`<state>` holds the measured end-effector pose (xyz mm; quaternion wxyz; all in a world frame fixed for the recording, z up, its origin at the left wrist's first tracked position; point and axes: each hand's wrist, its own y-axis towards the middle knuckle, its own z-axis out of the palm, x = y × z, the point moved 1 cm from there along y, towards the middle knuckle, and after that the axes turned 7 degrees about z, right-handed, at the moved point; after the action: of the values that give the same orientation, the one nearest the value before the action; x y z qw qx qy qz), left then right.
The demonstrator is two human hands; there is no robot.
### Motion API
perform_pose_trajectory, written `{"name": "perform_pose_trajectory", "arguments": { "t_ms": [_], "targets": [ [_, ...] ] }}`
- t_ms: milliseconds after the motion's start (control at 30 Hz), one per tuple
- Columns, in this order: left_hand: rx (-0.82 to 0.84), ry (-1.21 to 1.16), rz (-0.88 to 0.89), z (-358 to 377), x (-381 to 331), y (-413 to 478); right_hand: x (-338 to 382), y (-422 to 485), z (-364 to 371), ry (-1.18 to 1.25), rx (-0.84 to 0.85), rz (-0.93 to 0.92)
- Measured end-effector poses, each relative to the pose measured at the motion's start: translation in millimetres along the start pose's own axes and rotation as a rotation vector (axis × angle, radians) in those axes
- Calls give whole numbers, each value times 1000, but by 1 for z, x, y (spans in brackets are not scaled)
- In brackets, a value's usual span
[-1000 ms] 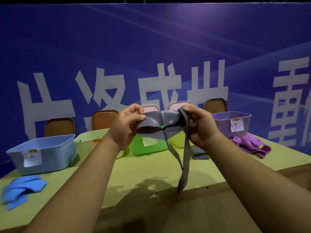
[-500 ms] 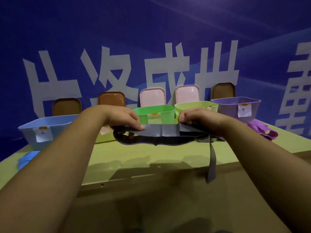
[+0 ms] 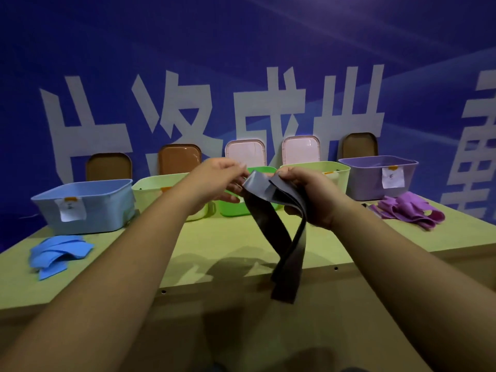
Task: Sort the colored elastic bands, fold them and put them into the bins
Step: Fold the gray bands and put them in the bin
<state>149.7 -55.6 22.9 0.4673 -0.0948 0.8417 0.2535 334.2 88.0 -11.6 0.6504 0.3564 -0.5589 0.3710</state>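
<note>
Right hand (image 3: 308, 196) curled round folded grey band (image 3: 284, 237), centre frame, ends dangling past the table (image 3: 228, 237) edge. Left hand (image 3: 214, 183) at its upper end, hold unclear. Hands partly block green bin (image 3: 230, 212). Blue bands (image 3: 59, 253) lower left, purple bands (image 3: 410, 213) right. Blue banner (image 3: 241, 63) behind.

The grey band (image 3: 281, 237) looks like smooth, rubbery sheet with a faint sheen; the green bin (image 3: 233, 212) behind it is smooth, slightly glossy plastic; left of that bin, the blue bin (image 3: 107, 210) carries a matt paper label (image 3: 70, 212); the table (image 3: 204, 237) beneath looks like matt board.
</note>
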Motion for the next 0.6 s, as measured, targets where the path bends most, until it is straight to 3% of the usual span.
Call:
{"name": "perform_pose_trajectory", "arguments": {
  "t_ms": [167,400,600],
  "targets": [
    [-76,31,31,6,-22,-5,0,1,11,75,-2,-77],
    [-188,160,103,3,-50,-5,4,-6,10,-101,-58,-186],
    [-175,345,170,-6,-78,2,9,-12,7,-207,-189,-294]
  ]
}}
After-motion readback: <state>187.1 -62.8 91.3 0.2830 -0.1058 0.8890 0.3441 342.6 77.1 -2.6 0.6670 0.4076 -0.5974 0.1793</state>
